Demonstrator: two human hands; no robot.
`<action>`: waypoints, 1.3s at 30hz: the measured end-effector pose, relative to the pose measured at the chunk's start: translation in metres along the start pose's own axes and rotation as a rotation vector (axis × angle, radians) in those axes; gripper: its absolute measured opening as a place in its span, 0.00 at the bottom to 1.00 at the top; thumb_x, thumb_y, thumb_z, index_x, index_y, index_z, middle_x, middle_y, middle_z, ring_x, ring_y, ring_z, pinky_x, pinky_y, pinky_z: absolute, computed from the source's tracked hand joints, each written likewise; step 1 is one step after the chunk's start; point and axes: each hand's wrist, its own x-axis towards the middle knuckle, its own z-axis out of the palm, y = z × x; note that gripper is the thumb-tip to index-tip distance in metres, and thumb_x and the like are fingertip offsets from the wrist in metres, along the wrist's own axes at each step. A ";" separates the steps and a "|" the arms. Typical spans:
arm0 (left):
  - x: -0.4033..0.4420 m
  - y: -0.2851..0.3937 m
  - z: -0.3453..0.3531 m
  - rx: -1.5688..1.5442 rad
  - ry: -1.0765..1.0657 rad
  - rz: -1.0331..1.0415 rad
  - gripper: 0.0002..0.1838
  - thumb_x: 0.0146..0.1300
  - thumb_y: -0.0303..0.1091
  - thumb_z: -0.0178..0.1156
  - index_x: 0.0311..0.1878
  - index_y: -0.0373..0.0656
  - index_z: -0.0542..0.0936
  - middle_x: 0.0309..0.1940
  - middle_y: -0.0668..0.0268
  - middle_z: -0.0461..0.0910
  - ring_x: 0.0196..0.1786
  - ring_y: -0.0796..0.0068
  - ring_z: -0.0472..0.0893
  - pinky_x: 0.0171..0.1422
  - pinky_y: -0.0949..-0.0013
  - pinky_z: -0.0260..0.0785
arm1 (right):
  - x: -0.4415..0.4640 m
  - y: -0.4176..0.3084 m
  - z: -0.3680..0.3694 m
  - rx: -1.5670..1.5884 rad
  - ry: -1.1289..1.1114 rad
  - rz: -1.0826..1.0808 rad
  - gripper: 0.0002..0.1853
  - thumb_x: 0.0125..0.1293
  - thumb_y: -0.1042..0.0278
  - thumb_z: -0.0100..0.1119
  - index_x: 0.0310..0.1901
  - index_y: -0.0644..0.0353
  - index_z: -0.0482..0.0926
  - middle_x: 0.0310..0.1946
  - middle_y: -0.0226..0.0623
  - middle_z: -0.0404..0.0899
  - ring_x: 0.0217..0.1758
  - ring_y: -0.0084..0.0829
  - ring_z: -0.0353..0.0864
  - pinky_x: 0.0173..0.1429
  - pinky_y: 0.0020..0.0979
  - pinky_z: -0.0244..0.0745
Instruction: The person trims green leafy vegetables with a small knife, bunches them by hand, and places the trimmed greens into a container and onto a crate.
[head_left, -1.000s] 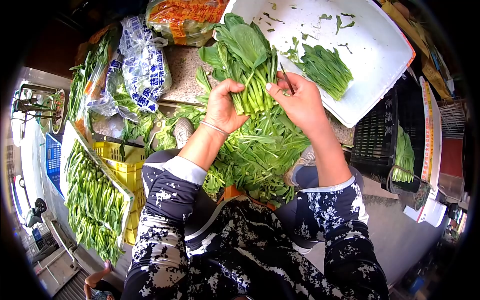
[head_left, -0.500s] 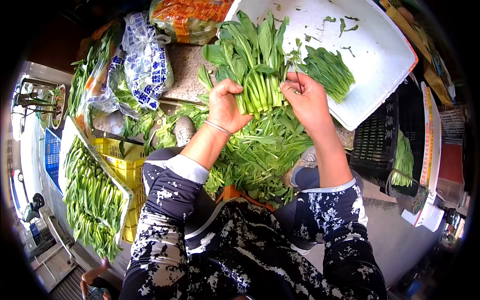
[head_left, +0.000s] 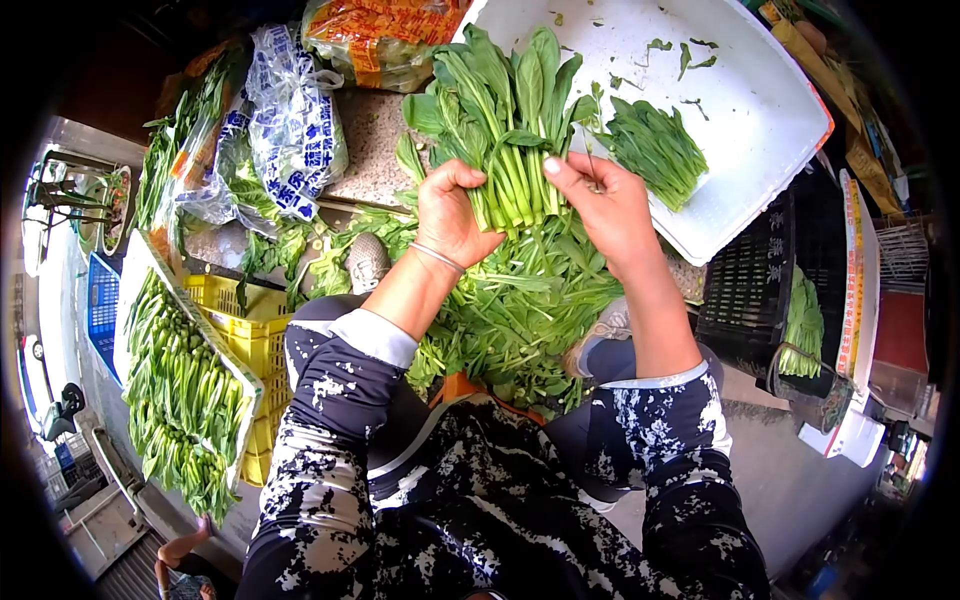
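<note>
My left hand (head_left: pixel 455 212) is wrapped round the side of a thick bunch of leafy greens (head_left: pixel 515 120), its pale cut stalks facing me and leaves pointing away. At the bunch's right side is my right hand (head_left: pixel 603 205), its thumb against the stalks and its fingers curled. A small dark thing shows under those fingers; its kind is unclear. Below both hands, a heap of loose leaves (head_left: pixel 530 300) lies between my feet. Just beyond the right hand, a smaller bunch of greens (head_left: pixel 655 150) rests in a white foam box (head_left: pixel 745 110).
Bagged greens (head_left: pixel 290 120) and an orange-printed bag (head_left: pixel 380 40) lie at the upper left. At left, a foam box of greens (head_left: pixel 185 390) adjoins yellow crates (head_left: pixel 240 310). A black crate (head_left: pixel 745 290) with greens stands right. Part of another person (head_left: pixel 185 560) shows lower left.
My right thumb has shifted up and left onto the stalks, and the right hand has turned slightly. The left hand keeps its hold on the bunch.
</note>
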 end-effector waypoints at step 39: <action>0.002 -0.001 0.008 0.086 0.060 0.082 0.24 0.50 0.30 0.47 0.50 0.26 0.66 0.47 0.46 0.72 0.49 0.54 0.75 0.59 0.55 0.65 | -0.002 0.008 0.005 -0.058 -0.005 -0.172 0.09 0.52 0.73 0.63 0.33 0.67 0.77 0.22 0.29 0.76 0.24 0.16 0.70 0.31 0.18 0.69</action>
